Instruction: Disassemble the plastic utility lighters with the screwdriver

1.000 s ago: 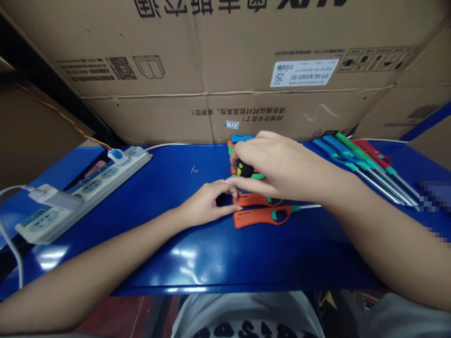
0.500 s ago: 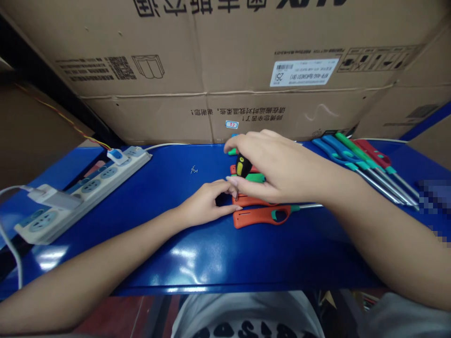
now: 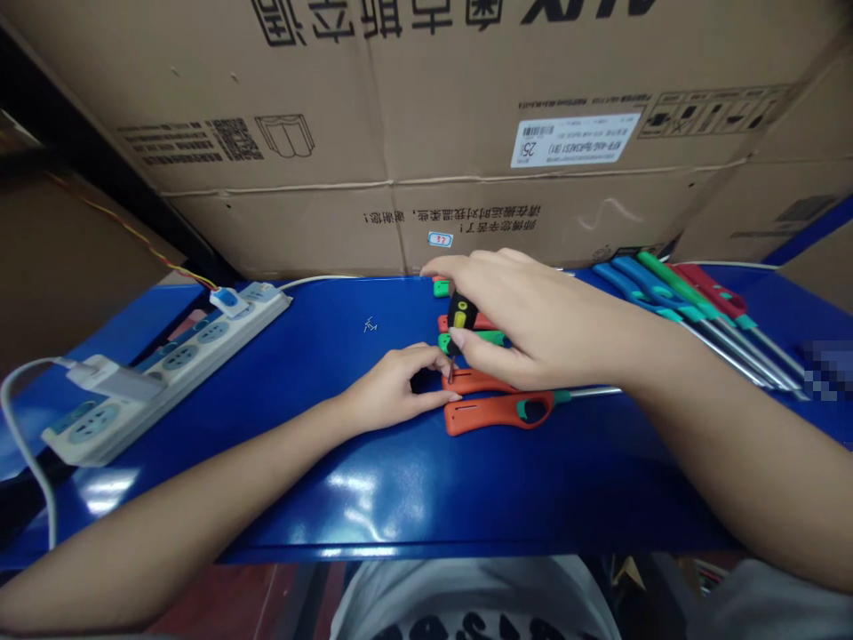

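Observation:
My right hand [image 3: 526, 324] is closed around a screwdriver [image 3: 461, 311] with a black and yellow handle. Its shaft points down onto the butt end of an orange gas lighter [image 3: 483, 382]. Thumb and forefinger of my left hand [image 3: 393, 387] grip that same end from the left, close around the screwdriver's tip; the tip itself is partly hidden. Nearer to me lies another orange lighter [image 3: 483, 416] with a metal tube pointing right. Beyond are a green lighter [image 3: 490, 339] and a red one [image 3: 453, 322], largely covered by my right hand.
Several small screws [image 3: 370, 325] lie on the blue table [image 3: 320, 489]. A white power strip [image 3: 193, 360] with plugs stands at left. Several finished-looking long lighters [image 3: 693, 298] in blue, green and red lie at right. A large cardboard box [image 3: 333, 107] closes off the back.
The view has shifted slightly. My right hand has turned a little with the screwdriver, so its shaft and the orange lighter's end show more. My left hand keeps its grip.

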`<state>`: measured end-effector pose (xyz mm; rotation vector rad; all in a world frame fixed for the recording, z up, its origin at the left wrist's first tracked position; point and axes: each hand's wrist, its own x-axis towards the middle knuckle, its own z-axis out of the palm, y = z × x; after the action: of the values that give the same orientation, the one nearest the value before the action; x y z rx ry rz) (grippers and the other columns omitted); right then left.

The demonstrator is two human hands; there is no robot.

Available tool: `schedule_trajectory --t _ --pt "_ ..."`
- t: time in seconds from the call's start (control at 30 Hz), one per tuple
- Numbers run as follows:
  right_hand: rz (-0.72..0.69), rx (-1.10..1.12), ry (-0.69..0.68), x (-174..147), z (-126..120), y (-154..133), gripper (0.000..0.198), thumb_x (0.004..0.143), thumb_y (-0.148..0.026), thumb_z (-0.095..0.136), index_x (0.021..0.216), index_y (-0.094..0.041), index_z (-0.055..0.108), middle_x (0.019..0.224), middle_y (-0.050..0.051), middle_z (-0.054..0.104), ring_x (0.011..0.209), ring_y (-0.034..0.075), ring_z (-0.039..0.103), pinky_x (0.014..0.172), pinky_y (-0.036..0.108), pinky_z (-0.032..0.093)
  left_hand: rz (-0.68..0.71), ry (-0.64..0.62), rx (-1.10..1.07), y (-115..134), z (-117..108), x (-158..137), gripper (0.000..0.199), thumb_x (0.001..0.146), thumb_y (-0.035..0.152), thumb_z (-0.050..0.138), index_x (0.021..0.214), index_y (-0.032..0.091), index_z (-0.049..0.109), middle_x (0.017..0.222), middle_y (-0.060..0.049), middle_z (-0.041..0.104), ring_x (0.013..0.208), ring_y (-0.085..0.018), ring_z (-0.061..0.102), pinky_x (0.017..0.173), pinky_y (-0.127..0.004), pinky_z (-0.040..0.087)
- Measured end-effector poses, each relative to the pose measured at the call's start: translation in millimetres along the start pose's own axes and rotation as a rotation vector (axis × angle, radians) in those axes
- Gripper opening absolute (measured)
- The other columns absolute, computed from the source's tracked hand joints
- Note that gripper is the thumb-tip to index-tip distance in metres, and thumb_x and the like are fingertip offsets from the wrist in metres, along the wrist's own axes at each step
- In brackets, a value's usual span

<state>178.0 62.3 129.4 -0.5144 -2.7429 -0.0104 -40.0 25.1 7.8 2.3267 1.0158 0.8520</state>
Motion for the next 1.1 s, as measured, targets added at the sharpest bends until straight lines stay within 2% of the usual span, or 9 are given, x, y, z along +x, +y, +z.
schedule_trajectory --t 0.1,0.23,0.37,0.47,0.53,0.6,0.7,0.87,1.1 --pt "-0.004 -0.001 -0.030 -0.1 -0.5 -0.3 0.034 0.100 -0.035 0.044 0.119 -0.012 0.061 0.097 0.011 0.069 0.087 0.024 0.060 0.090 0.041 0.041 -0.005 0.000 0.003 -0.2 0.2 -0.3 0.019 0.088 0.030 0.076 0.098 0.018 0.065 0.100 -0.005 0.073 0.093 -0.020 0.069 0.086 -0.033 0.055" --pt "-0.019 0.013 0.008 -0.1 -0.8 -0.1 0.039 0.097 -0.033 0.049 0.128 -0.011 0.056 0.107 0.014 0.068 0.095 0.026 0.059 0.088 0.041 0.042 -0.013 0.003 0.009 -0.7 0.7 -0.8 0.020 0.088 0.032 0.076 0.098 0.018 0.066 0.099 -0.005 0.073 0.092 -0.020 0.069 0.085 -0.034 0.055" --pt "0.023 -0.001 -0.034 0.4 -2.2 -2.4 0.029 0.101 -0.037 0.046 0.105 -0.014 0.063 0.088 0.009 0.068 0.079 0.021 0.057 0.084 0.038 0.041 -0.011 0.008 0.001 -0.5 0.8 -0.7 0.019 0.088 0.031 0.076 0.097 0.018 0.065 0.099 -0.004 0.074 0.092 -0.020 0.069 0.085 -0.034 0.055" --pt "0.008 0.025 -0.024 0.2 -2.8 -5.7 0.024 0.098 -0.030 0.046 0.109 -0.014 0.060 0.096 0.010 0.068 0.085 0.022 0.058 0.083 0.037 0.041 -0.009 0.010 -0.007 -0.7 1.0 -0.5 0.020 0.088 0.031 0.077 0.097 0.018 0.065 0.099 -0.004 0.074 0.091 -0.019 0.069 0.085 -0.033 0.055" --pt "0.005 -0.001 -0.007 0.3 -2.2 -7.1 0.028 0.099 -0.034 0.046 0.112 -0.014 0.060 0.099 0.011 0.068 0.088 0.023 0.059 0.084 0.038 0.041 -0.003 0.018 -0.010 -1.1 1.1 -0.4 0.020 0.087 0.031 0.077 0.097 0.018 0.065 0.097 -0.004 0.073 0.090 -0.019 0.069 0.084 -0.032 0.055" --pt "0.009 -0.029 -0.004 0.9 -1.3 -7.1 0.031 0.102 -0.039 0.043 0.104 -0.014 0.062 0.092 0.010 0.067 0.084 0.023 0.059 0.084 0.038 0.041 0.002 0.016 -0.020 -1.2 0.9 -0.2 0.019 0.087 0.030 0.077 0.096 0.017 0.065 0.097 -0.004 0.073 0.090 -0.019 0.069 0.084 -0.032 0.055" --pt "0.002 -0.031 0.035 2.0 -2.5 -3.5 0.029 0.102 -0.035 0.041 0.093 -0.017 0.062 0.084 0.007 0.066 0.077 0.020 0.057 0.081 0.036 0.040 -0.006 -0.005 -0.035 0.5 -0.5 0.5 0.019 0.087 0.031 0.077 0.096 0.018 0.065 0.097 -0.004 0.073 0.091 -0.019 0.069 0.085 -0.032 0.054" --pt "0.164 -0.154 0.130 -0.5 -13.2 14.5 0.022 0.095 -0.031 0.045 0.091 -0.019 0.062 0.081 0.007 0.066 0.076 0.022 0.057 0.077 0.036 0.038 -0.051 -0.021 -0.047 6.3 -2.3 2.8 0.016 0.090 0.032 0.073 0.094 0.019 0.066 0.099 -0.005 0.074 0.092 -0.018 0.069 0.085 -0.031 0.053" --pt "0.336 -0.298 -0.037 -8.5 -15.0 50.0 0.024 0.093 -0.035 0.049 0.089 -0.018 0.065 0.077 0.010 0.067 0.067 0.024 0.056 0.066 0.035 0.032 -0.053 -0.022 -0.041 6.9 0.0 2.6 0.010 0.096 0.028 0.065 0.091 0.019 0.066 0.098 -0.005 0.075 0.091 -0.017 0.070 0.083 -0.030 0.053"
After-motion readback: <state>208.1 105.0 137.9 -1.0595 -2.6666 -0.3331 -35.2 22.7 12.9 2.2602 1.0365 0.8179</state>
